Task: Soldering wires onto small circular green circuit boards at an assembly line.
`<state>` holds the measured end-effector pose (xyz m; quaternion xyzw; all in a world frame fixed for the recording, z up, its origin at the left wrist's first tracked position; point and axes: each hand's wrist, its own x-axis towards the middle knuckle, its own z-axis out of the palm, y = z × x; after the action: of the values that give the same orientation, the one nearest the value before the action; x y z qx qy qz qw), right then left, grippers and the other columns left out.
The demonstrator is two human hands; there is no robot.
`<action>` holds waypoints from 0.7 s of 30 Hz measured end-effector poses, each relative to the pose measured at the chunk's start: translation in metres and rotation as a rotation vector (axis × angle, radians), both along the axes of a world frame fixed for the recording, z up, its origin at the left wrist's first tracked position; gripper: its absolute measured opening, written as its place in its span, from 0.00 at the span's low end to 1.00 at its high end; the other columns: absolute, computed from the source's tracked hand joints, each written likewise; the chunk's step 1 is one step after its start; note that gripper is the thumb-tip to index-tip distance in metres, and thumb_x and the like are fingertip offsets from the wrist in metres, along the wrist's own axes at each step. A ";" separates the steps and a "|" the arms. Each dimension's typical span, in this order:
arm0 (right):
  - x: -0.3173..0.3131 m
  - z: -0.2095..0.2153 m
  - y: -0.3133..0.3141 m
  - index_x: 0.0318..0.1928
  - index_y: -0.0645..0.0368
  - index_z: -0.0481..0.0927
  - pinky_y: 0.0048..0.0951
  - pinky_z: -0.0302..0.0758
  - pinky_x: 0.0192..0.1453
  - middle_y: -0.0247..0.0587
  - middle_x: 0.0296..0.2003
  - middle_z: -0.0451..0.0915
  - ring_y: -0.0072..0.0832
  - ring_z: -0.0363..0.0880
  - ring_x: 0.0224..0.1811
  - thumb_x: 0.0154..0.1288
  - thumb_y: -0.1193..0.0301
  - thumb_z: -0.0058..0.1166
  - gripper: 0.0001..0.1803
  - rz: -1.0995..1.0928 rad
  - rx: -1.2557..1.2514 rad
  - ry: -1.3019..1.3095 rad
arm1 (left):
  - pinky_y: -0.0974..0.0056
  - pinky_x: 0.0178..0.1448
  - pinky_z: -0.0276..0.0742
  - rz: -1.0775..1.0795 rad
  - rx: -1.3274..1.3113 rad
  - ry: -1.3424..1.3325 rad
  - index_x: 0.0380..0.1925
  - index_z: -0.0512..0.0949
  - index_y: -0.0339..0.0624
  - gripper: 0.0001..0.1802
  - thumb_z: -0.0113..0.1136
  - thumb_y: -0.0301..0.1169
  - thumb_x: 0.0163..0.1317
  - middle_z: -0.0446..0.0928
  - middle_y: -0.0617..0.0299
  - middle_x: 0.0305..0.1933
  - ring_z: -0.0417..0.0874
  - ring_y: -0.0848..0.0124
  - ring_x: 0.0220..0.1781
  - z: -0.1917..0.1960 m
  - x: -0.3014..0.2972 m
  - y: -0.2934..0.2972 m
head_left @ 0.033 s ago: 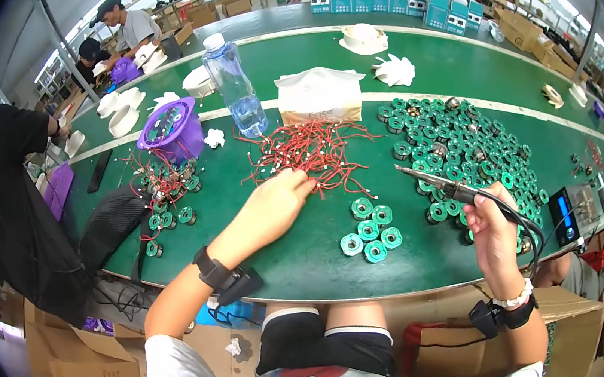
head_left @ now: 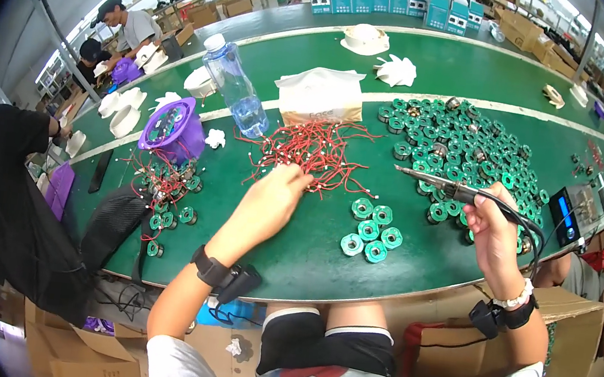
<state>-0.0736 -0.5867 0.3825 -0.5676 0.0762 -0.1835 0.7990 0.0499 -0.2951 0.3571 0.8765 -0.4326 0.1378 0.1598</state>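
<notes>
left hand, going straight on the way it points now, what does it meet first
The bare left hand would likely meet the tangled pile of thin red wires first; its near edge lies by the fingertips, though contact is unclear.

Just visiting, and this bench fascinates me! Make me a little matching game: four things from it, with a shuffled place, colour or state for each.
Things:
1. Soldering iron
2. Wire heap
3. Water bottle
4. Bucket

Descriptions:
A. Purple, left of the water bottle
B. Held in the right hand
C. White-capped and partly filled
D. Red and tangled, by the left hand's fingertips

Pairs: 1-B, 2-D, 3-C, 4-A
</notes>
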 end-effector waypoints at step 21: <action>-0.002 0.000 0.003 0.24 0.56 0.67 0.14 0.64 0.21 0.36 0.21 0.74 0.15 0.69 0.18 0.54 0.75 0.50 0.06 0.052 -0.006 0.048 | 0.59 0.42 0.53 0.046 0.101 -0.009 0.55 0.57 0.28 0.57 0.51 0.68 0.35 0.61 0.53 0.39 0.60 0.61 0.42 -0.032 -0.070 -0.043</action>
<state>-0.0758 -0.5833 0.3827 -0.5758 0.0801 -0.1491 0.7998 -0.0202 -0.3378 0.3252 0.8927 -0.4194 0.1233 0.1100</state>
